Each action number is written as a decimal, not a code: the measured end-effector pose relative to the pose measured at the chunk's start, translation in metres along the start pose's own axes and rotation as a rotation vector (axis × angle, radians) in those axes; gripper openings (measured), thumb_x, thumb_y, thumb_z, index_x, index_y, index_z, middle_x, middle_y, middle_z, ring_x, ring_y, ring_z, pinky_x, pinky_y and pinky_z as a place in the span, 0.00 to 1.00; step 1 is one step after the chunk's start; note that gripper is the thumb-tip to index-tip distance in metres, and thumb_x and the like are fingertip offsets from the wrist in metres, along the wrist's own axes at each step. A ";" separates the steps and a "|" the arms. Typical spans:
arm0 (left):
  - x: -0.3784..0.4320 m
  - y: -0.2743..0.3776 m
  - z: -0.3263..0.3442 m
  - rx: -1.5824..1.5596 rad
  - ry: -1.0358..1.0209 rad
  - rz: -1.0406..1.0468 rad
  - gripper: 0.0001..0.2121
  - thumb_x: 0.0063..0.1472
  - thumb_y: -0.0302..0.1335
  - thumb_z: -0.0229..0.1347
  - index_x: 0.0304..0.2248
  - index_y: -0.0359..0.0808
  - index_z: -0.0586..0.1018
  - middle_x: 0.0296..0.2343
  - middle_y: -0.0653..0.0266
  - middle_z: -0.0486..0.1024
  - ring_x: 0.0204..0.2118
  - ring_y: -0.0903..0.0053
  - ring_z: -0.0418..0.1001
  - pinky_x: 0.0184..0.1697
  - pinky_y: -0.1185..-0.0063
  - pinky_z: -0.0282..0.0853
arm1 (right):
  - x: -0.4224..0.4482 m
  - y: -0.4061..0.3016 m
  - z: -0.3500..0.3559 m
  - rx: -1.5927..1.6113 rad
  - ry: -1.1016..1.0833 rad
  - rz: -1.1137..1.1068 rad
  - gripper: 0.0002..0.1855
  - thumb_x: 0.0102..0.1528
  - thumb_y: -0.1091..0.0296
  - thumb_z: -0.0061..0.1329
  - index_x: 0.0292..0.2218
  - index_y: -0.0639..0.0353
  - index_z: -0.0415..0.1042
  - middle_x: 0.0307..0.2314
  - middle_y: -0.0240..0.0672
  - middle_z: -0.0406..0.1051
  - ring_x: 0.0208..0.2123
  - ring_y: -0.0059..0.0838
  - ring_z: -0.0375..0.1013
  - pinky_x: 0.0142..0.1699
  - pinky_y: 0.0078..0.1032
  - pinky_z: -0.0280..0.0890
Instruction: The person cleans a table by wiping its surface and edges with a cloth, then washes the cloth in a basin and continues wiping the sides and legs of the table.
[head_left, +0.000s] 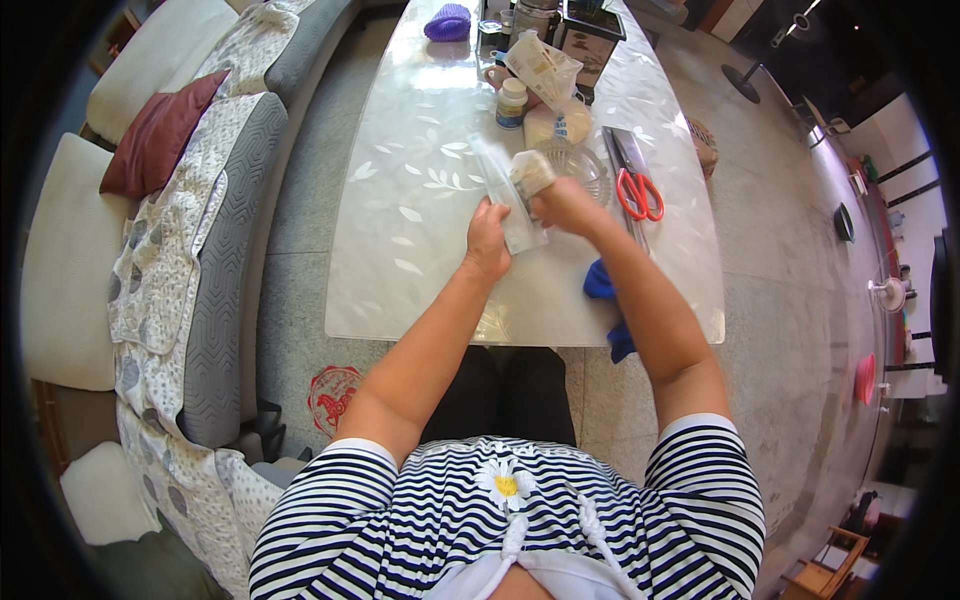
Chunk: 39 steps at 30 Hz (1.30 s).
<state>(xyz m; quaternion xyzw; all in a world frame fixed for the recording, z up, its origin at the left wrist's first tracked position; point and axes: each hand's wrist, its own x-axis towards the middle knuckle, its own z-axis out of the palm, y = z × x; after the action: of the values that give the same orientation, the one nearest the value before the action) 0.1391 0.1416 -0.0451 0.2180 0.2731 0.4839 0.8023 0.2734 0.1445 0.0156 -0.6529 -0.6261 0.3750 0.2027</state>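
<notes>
My left hand (490, 236) grips a long, narrow, clear plastic sleeve or case (501, 187) by its near side, over the table (405, 292). Held in my right hand (574, 210) is a small whitish bundle (532, 171), blurred, perhaps cloth or a wrapped item; it is close beside the sleeve's right edge. Just beyond that hand stands a ribbed clear glass dish (589, 169), partly hidden by the hand. A pair of scissors with red handles (639, 195) lies to the right of the dish.
A white-capped bottle (512, 103), a plastic bag (546, 67) and a dark planter-like box (592, 41) stand farther up the table. At the far left is a purple mesh item (448, 22). Blue cloth (600, 281) lies by my right forearm. A sofa (214, 337) runs along the left.
</notes>
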 end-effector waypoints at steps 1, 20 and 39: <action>-0.003 -0.003 0.005 -0.063 0.021 0.008 0.13 0.56 0.31 0.40 0.40 0.34 0.63 0.36 0.62 0.66 0.38 0.74 0.65 0.42 0.74 0.62 | -0.002 -0.001 0.014 -0.227 0.093 -0.055 0.11 0.44 0.70 0.41 0.31 0.64 0.65 0.22 0.46 0.69 0.23 0.41 0.70 0.27 0.33 0.65; -0.017 0.009 -0.028 -0.214 0.299 -0.088 0.13 0.57 0.25 0.43 0.42 0.39 0.59 0.39 0.59 0.60 0.39 0.60 0.63 0.33 0.56 0.68 | -0.015 0.028 -0.004 -0.094 0.534 -0.192 0.07 0.41 0.71 0.46 0.27 0.61 0.71 0.24 0.44 0.69 0.26 0.40 0.69 0.32 0.29 0.63; -0.012 0.017 -0.049 -0.272 0.291 -0.130 0.11 0.57 0.27 0.44 0.40 0.39 0.62 0.34 0.63 0.64 0.35 0.65 0.66 0.34 0.64 0.69 | 0.073 0.094 0.001 -0.340 0.349 -0.105 0.05 0.39 0.70 0.43 0.22 0.61 0.69 0.23 0.47 0.68 0.27 0.45 0.67 0.33 0.33 0.62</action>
<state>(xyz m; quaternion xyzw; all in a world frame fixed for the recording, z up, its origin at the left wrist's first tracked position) 0.0912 0.1421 -0.0691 0.0173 0.3317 0.4900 0.8060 0.3308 0.2029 -0.0716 -0.6990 -0.6688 0.1345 0.2144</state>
